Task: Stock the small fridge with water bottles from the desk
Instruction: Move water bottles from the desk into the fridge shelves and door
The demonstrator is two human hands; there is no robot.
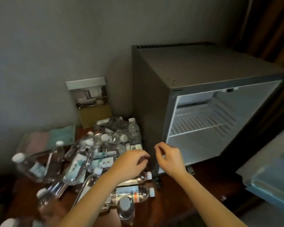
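A small grey fridge stands on the dark wooden desk with its door swung open to the right. Its white inside shows a wire shelf and holds no bottles that I can see. A heap of clear water bottles with white caps covers the desk left of the fridge. My left hand hovers over the heap's right edge, fingers loosely curled and holding nothing. My right hand hangs before the fridge's lower left corner, fingers loosely curled, empty.
A picture card leans on the wall behind the heap. Pastel folded papers lie at the back left. Single bottles lie near the desk's front. A brown curtain hangs at the right.
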